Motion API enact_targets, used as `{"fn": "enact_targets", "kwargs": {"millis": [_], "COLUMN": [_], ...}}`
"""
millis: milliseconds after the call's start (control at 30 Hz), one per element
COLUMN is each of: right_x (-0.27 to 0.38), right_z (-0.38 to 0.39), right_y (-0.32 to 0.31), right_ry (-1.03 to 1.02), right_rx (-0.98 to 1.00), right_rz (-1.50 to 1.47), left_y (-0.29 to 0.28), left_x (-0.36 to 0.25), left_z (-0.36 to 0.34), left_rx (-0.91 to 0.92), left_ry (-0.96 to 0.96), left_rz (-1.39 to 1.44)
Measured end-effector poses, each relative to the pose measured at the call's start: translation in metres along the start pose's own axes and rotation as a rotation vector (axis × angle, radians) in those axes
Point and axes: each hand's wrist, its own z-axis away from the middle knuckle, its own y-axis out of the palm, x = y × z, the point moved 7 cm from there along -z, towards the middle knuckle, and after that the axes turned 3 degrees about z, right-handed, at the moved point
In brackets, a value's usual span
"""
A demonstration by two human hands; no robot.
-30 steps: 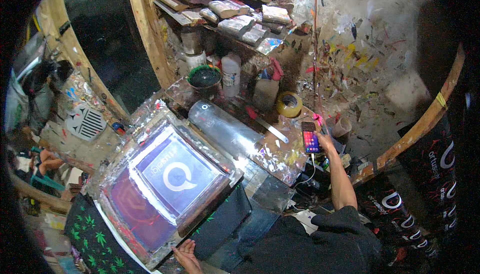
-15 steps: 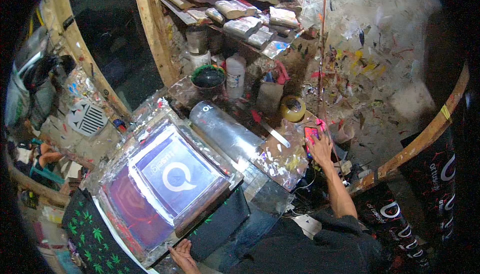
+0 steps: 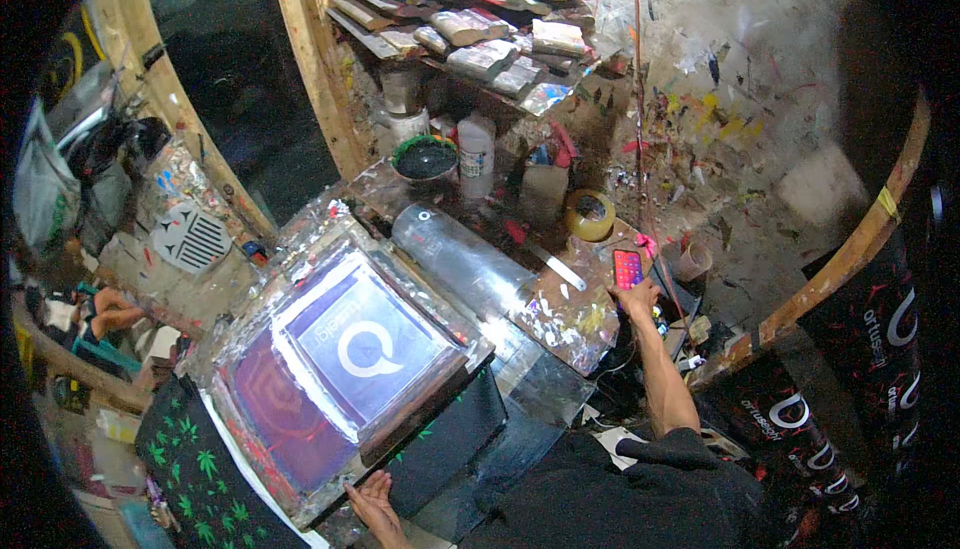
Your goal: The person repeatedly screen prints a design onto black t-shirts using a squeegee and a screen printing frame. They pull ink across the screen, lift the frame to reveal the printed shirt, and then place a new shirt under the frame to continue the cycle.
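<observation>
My right hand [image 3: 637,297] is at the lower end of a phone [image 3: 628,268] with a lit, colourful screen. Its fingers are bent but apart, touching or very close to the phone, which lies on the paint-spattered bench. My left hand [image 3: 374,505] is open, palm turned up, fingertips beside the near corner of a screen-printing frame [image 3: 322,509]. Whether it touches the frame I cannot tell. The frame's mesh shows a purple area and a pale blue panel [image 3: 362,344] with a white round emblem. Black fabric with green leaf prints [image 3: 190,459] extends from under the frame.
Beyond the frame lie a clear-wrapped roll [image 3: 460,254], a spatula [image 3: 560,271] and a tape roll [image 3: 590,216]. A dark-filled tub [image 3: 425,159] and white bottle [image 3: 476,157] stand behind. Squeegees [image 3: 485,57] are piled farther back. Printed black fabric [image 3: 800,429] hangs at right.
My right hand has drawn back from over the phone to its lower end, uncovering more of the screen. My left hand stays by the frame's corner. The view has shifted slightly.
</observation>
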Motion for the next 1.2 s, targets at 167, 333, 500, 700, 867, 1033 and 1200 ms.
{"fn": "enact_targets", "kwargs": {"millis": [167,333,500,700,867,1033,1200], "right_x": [-0.005,-0.009,0.000,0.103,0.235,0.280,0.348], "right_z": [-0.008,-0.013,-0.005,0.103,0.379,0.479,0.491], "right_y": [0.005,0.008,-0.002,-0.062,-0.017,0.030,-0.039], "right_ry": [0.017,-0.007,-0.151,-0.595,-1.589,-1.837,-2.013], "right_rx": [-0.016,-0.014,0.004,-0.464,0.044,0.351,-0.054], "right_rz": [0.031,0.031,-0.050,0.107,-0.222,0.217,-0.337], "left_y": [0.013,0.019,0.018,0.016,0.022,0.042,0.093], "left_x": [-0.006,-0.012,-0.007,-0.009,-0.021,-0.063,-0.165], "left_z": [0.006,0.012,0.008,0.005,0.014,0.032,0.048], "left_rx": [-0.006,0.000,0.021,0.004,-0.001,0.161,0.315], "left_ry": [-0.004,0.016,0.013,0.026,-0.037,0.050,0.330], "left_rz": [0.033,0.013,0.036,0.099,0.079,0.147,-0.061]}}
